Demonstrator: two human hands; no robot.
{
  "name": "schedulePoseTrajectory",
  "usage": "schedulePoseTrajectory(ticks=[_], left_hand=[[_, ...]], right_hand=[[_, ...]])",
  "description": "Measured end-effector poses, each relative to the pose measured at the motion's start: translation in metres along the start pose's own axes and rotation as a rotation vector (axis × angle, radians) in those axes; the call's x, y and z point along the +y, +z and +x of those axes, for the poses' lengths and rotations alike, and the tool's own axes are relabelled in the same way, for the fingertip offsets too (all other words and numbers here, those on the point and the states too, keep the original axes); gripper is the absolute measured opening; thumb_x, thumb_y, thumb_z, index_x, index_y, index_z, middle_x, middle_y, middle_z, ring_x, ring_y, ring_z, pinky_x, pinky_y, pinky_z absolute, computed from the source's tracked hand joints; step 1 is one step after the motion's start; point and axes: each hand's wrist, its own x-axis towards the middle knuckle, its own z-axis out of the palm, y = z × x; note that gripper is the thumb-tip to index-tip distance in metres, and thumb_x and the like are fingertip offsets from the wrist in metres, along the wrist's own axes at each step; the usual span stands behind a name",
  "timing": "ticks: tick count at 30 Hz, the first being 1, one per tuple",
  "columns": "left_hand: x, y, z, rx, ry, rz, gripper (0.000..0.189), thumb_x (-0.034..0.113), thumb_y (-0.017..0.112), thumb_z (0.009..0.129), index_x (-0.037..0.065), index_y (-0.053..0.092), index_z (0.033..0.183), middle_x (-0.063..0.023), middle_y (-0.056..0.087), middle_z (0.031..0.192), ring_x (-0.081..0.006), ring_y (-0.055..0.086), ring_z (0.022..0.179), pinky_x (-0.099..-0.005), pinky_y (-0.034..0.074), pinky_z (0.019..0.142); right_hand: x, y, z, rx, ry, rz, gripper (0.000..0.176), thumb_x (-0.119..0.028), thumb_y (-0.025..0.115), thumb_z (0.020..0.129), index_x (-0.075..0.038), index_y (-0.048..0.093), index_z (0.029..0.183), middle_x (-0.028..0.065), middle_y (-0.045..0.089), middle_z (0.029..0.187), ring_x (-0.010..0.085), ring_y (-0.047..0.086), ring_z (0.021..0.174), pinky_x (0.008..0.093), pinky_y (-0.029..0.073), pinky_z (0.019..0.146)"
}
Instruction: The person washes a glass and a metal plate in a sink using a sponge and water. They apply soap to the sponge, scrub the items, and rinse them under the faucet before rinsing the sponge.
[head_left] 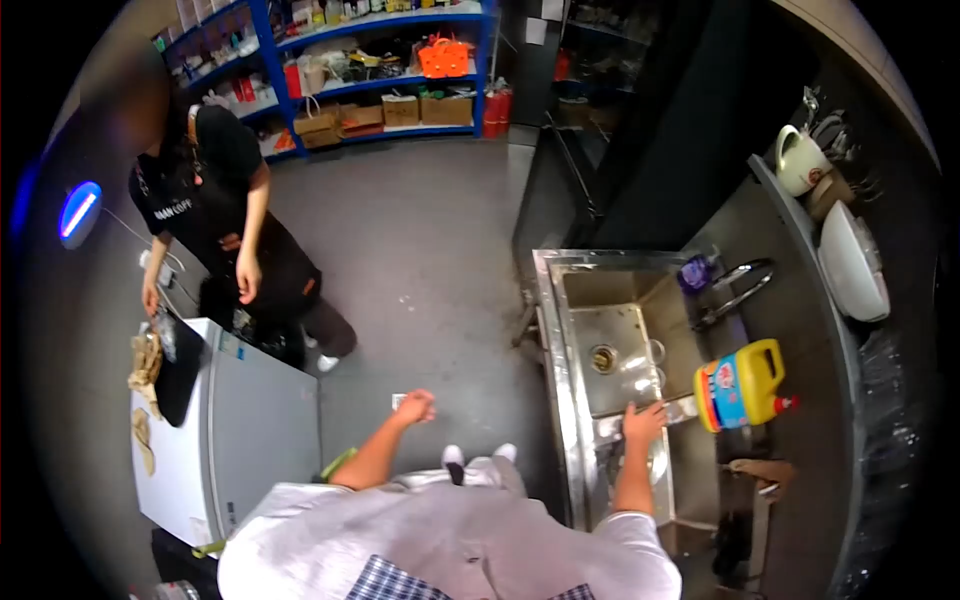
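Note:
My right hand (645, 420) rests over the divider of the metal double sink (590, 420), its fingers apart and nothing visible in them. Beside it, behind the sink, lies or leans a yellow jug (740, 386) with a blue label and a red cap. My left hand (415, 407) hangs over the floor with its fingers curled; whether it holds anything is too small to tell. A curved faucet (745, 285) and a purple bottle (694, 273) are at the sink's far right corner.
A co-worker in a black apron (250, 240) stands at the left, one hand by a white freezer (250, 430) with a black mat on top. Blue shelves (380, 85) line the back. A wall shelf (810, 240) holds a pitcher and a white bowl.

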Motion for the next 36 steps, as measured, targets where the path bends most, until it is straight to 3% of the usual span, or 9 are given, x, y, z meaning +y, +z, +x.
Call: schedulePoseTrajectory(ticks=[5,6,9,11,13,18,23,34,36], left_hand=[[-0.121,-0.092,-0.026,-0.115,0.142,0.556,0.03,0.018,0.043,0.087,0.002,0.054,0.064,-0.0088,0.054,0.054,-0.0222,0.057,0.046,-0.0356,0.045,0.039],[-0.143,-0.091,-0.03,0.107,-0.319,0.008,0.032,0.018,0.046,0.085,0.004,0.052,0.056,-0.0071,0.051,0.05,-0.0226,0.055,0.045,-0.037,0.042,0.039],[-0.165,-0.125,-0.103,-0.269,0.831,1.1,0.027,0.021,0.053,0.084,0.005,0.054,0.062,-0.0114,0.055,0.057,-0.0258,0.058,0.051,-0.0393,0.042,0.038],[-0.185,-0.129,-0.09,-0.229,0.749,1.085,0.022,0.018,0.048,0.087,0.004,0.058,0.073,-0.0118,0.056,0.063,-0.0235,0.055,0.049,-0.0389,0.047,0.042],[-0.158,-0.09,-0.059,0.287,-0.532,-0.099,0.019,0.017,0.05,0.085,0.003,0.059,0.077,-0.0118,0.059,0.066,-0.0222,0.055,0.049,-0.0372,0.047,0.044],[-0.109,-0.059,0.019,0.041,-0.073,0.423,0.031,0.021,0.047,0.082,0.006,0.062,0.058,-0.0099,0.056,0.051,-0.0189,0.055,0.045,-0.0322,0.044,0.041],[-0.003,0.06,-0.008,0.176,-0.103,-0.137,0.007,0.014,0.049,0.085,0.008,0.053,0.086,-0.0084,0.06,0.069,-0.0192,0.057,0.046,-0.0334,0.046,0.04],[-0.118,-0.038,-0.035,0.327,-0.347,-0.202,0.028,0.022,0.043,0.089,-0.001,0.059,0.087,-0.0139,0.061,0.066,-0.0218,0.058,0.047,-0.0356,0.046,0.039],[-0.151,-0.077,-0.067,-0.046,0.013,0.407,0.03,0.024,0.042,0.09,0.0,0.058,0.081,-0.0134,0.059,0.062,-0.0221,0.058,0.046,-0.0356,0.046,0.04]], right_hand=[[0.039,0.002,0.016,-0.047,-0.222,0.19,0.099,-0.045,0.074,0.061,-0.002,0.027,0.137,0.0243,0.039,0.131,0.0415,0.036,0.122,0.0548,0.034,0.098],[0.041,-0.004,0.018,-0.08,-0.184,0.145,0.1,-0.042,0.076,0.058,-0.004,0.028,0.137,0.0234,0.042,0.129,0.0415,0.037,0.122,0.0535,0.035,0.098],[0.038,-0.02,0.015,-0.047,-0.178,0.174,0.09,-0.037,0.077,0.057,-0.004,0.038,0.131,0.0225,0.05,0.121,0.0414,0.045,0.114,0.0509,0.038,0.096],[0.035,-0.028,0.012,-0.013,-0.17,0.184,0.08,-0.032,0.077,0.061,-0.003,0.042,0.127,0.0203,0.053,0.116,0.0395,0.048,0.11,0.0514,0.041,0.091],[0.032,-0.033,0.014,0.013,-0.155,0.16,0.077,-0.033,0.077,0.06,-0.003,0.045,0.124,0.0198,0.053,0.116,0.0385,0.048,0.11,0.0508,0.041,0.09],[0.03,-0.045,0.007,0.173,-0.241,0.373,0.05,-0.023,0.071,0.071,0.003,0.053,0.111,0.0218,0.058,0.104,0.0403,0.049,0.102,0.0503,0.041,0.085],[0.043,-0.021,0.008,-0.067,-0.186,0.069,0.104,-0.046,0.079,0.057,-0.005,0.028,0.137,0.0245,0.04,0.13,0.0411,0.036,0.12,0.052,0.037,0.095],[0.052,-0.019,0.019,0.099,-0.259,0.387,0.057,-0.019,0.071,0.062,0.001,0.051,0.112,0.0227,0.055,0.104,0.0409,0.052,0.099,0.0471,0.042,0.088],[0.057,-0.017,0.017,0.218,-0.326,0.438,0.043,-0.017,0.068,0.063,0.003,0.055,0.1,0.0241,0.058,0.095,0.0421,0.055,0.091,0.0478,0.045,0.082]])
